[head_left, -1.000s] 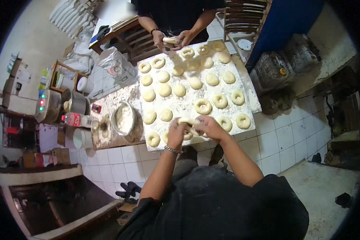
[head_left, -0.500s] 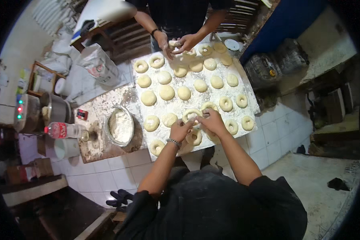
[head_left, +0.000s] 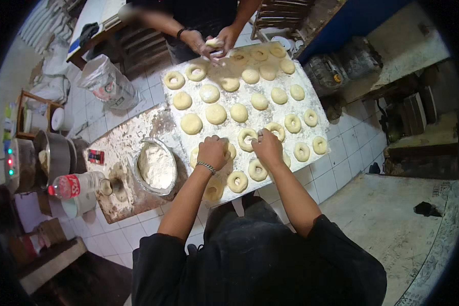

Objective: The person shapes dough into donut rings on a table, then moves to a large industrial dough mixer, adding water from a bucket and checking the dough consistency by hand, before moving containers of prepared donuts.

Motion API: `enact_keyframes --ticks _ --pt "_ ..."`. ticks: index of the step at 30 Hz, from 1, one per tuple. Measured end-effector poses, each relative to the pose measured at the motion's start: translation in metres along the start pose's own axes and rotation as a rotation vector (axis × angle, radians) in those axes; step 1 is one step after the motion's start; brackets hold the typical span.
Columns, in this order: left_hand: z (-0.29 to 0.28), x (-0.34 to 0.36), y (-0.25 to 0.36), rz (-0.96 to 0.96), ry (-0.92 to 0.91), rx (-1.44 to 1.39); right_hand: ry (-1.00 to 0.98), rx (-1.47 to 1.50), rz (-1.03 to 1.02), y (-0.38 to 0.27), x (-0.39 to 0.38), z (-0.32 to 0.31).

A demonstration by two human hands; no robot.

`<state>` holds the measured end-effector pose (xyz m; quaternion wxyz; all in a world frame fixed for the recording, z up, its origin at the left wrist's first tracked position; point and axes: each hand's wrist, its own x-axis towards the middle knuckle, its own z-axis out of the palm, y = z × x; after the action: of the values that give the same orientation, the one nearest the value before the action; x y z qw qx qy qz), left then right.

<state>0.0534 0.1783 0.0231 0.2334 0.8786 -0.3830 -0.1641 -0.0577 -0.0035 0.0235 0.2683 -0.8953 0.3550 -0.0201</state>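
A floured white board (head_left: 181, 116) carries rows of pale dough, some as flat rounds and some as rings. My left hand (head_left: 213, 152), with a chain bracelet at its wrist, curls its fingers over a dough round (head_left: 231, 151). Much of that round is hidden beneath the hand. At the right edge of a dough ring (head_left: 241, 138), my right hand (head_left: 269, 148) has its thumb and fingers drawn together on the dough. Another dough ring (head_left: 277, 130) lies just beyond that hand. Nearer me are two more finished rings, one of them a dough ring (head_left: 237, 181).
Across the board, a co-worker's hands (head_left: 209, 45) hold a dough piece. A bowl of flour (head_left: 157, 167) stands on a worn wooden tabletop (head_left: 132, 133) to my left. Beyond it are a plastic bottle (head_left: 76, 184), a metal pot (head_left: 56, 153) and a white sack (head_left: 109, 84).
My left hand has left the ring both hands were holding and moved left onto a round. The ring lies on the board, with my right hand still at its edge. My view has shifted slightly.
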Motion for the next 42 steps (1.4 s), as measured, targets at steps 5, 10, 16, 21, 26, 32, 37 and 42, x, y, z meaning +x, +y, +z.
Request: enact_keyframes --ticks 5,10,16,21,26,32,37,42 --pt "-0.002 -0.017 -0.003 -0.049 -0.092 -0.182 -0.1 0.319 -0.053 0.007 -0.042 -0.029" --pt "-0.014 -0.069 0.04 -0.358 -0.118 -1.151 -0.748 0.961 -0.252 0.005 -0.057 -0.018" --pt "-0.025 -0.122 0.062 -0.403 0.008 -1.343 -0.782 1.11 -0.116 -0.007 -0.092 -0.029" --pt "-0.032 -0.15 0.057 -0.31 0.047 -1.108 -0.687 1.106 -0.211 -0.021 -0.127 -0.011" --pt "-0.02 -0.158 0.033 -0.151 0.4 -0.768 -0.781 0.905 -0.245 -0.043 -0.136 -0.008" --pt "-0.046 -0.18 -0.008 -0.127 -0.025 -0.697 -0.163 0.231 -0.538 -0.088 -0.162 -0.005" --pt "-0.079 -0.197 -0.017 -0.298 -0.208 -1.273 -0.051 0.289 -0.523 -0.134 -0.191 0.022" --pt "-0.071 -0.191 -0.031 -0.193 -0.228 -1.804 -0.215 0.548 -0.226 -0.123 -0.21 0.025"
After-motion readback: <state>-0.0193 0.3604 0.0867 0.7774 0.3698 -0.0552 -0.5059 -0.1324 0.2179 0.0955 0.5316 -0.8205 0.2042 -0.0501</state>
